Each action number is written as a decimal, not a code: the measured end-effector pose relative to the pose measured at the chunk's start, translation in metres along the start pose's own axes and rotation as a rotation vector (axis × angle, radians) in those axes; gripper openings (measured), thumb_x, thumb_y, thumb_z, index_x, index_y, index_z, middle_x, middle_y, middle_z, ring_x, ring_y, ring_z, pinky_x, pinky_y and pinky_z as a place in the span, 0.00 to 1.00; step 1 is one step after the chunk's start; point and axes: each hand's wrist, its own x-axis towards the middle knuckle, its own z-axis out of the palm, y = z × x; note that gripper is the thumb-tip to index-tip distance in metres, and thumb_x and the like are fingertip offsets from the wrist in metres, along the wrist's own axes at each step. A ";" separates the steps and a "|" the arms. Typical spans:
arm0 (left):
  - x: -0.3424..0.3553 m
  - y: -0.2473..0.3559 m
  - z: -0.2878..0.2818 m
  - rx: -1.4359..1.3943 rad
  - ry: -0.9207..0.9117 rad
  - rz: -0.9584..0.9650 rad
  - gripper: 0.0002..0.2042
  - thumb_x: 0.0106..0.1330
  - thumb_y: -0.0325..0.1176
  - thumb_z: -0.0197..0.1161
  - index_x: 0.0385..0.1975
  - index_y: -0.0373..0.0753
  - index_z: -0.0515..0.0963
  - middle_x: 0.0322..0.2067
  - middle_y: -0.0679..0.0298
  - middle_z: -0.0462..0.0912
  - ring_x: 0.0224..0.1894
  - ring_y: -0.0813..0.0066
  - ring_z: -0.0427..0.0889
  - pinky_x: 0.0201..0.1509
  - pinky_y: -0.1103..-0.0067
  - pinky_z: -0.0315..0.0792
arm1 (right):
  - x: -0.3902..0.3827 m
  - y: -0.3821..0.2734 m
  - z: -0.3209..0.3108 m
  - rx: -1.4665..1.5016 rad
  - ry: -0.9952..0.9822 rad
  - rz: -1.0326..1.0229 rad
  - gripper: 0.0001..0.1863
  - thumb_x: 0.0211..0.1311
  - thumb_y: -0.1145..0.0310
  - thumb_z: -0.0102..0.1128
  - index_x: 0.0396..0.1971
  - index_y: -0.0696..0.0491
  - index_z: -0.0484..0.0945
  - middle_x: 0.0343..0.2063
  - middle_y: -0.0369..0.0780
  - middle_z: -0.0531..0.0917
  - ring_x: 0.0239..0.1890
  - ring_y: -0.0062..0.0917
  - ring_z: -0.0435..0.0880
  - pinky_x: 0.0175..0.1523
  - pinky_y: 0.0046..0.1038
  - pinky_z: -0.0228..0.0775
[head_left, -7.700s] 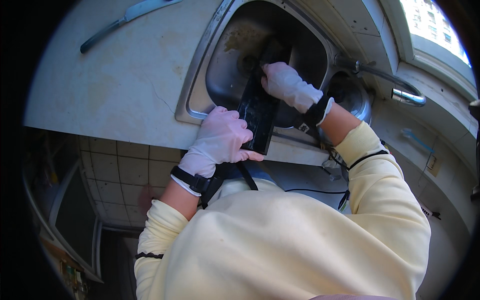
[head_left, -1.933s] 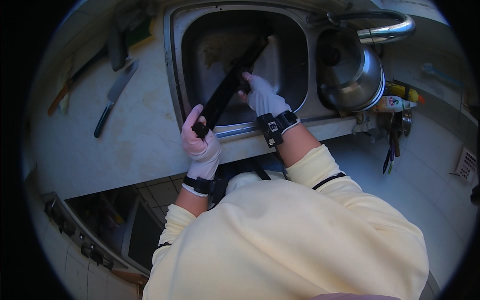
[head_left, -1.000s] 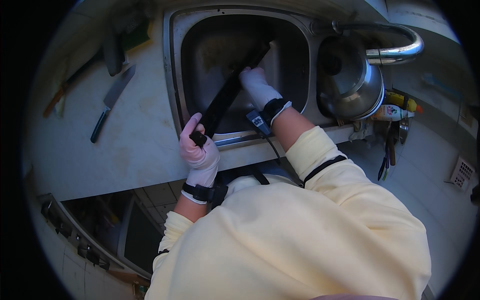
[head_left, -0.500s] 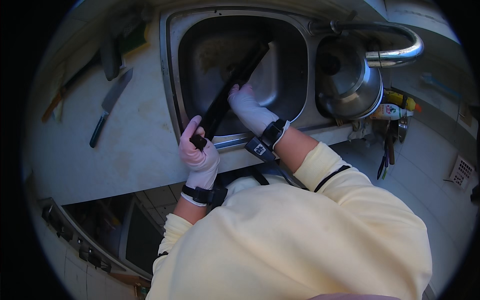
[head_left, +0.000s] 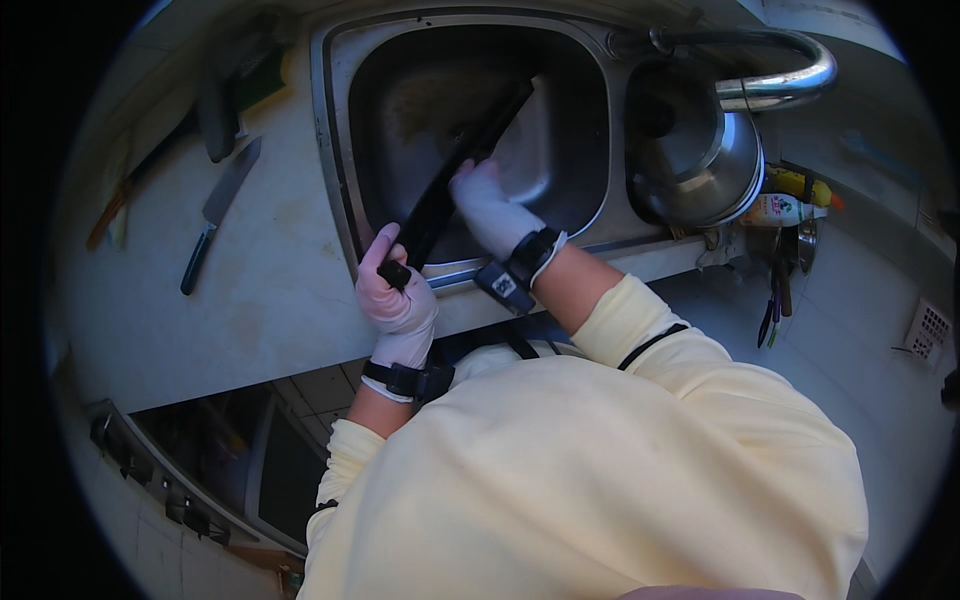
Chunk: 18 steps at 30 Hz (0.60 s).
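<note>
My gloved left hand is closed round the near end of a long black panel, which lies diagonally over the steel sink basin. My gloved right hand is at the panel's middle, inside the basin, with its fingers curled against it; whether anything small is between those fingers is hidden. The panel's far end reaches toward the back right of the basin.
A knife and several dark utensils lie on the counter at left. A steel kettle or pot sits right of the basin under the curved faucet, beside bottles and hanging utensils.
Compared with the earliest frame, the panel shows narrower and more slanted. Over the last second my right hand has shifted toward me along it; my left hand keeps its grip.
</note>
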 end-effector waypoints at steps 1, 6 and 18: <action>0.001 0.000 0.002 -0.003 0.010 0.012 0.21 0.70 0.15 0.56 0.61 0.36 0.83 0.42 0.59 0.90 0.40 0.71 0.88 0.52 0.77 0.83 | -0.018 0.008 0.013 0.062 -0.014 0.042 0.24 0.78 0.65 0.63 0.71 0.49 0.81 0.66 0.47 0.84 0.69 0.40 0.82 0.68 0.48 0.72; 0.005 0.005 0.003 0.041 0.019 -0.023 0.19 0.71 0.16 0.59 0.60 0.37 0.84 0.39 0.61 0.89 0.40 0.71 0.88 0.52 0.76 0.83 | 0.000 0.026 0.032 -0.236 -0.090 -0.354 0.21 0.80 0.56 0.59 0.59 0.58 0.81 0.57 0.56 0.88 0.60 0.54 0.87 0.65 0.45 0.80; 0.001 0.005 0.004 0.098 0.060 -0.005 0.17 0.73 0.18 0.64 0.58 0.41 0.84 0.41 0.62 0.88 0.44 0.67 0.88 0.55 0.74 0.83 | 0.028 -0.021 -0.036 -1.152 0.137 -0.671 0.18 0.80 0.62 0.60 0.62 0.48 0.88 0.61 0.44 0.88 0.63 0.39 0.88 0.65 0.45 0.78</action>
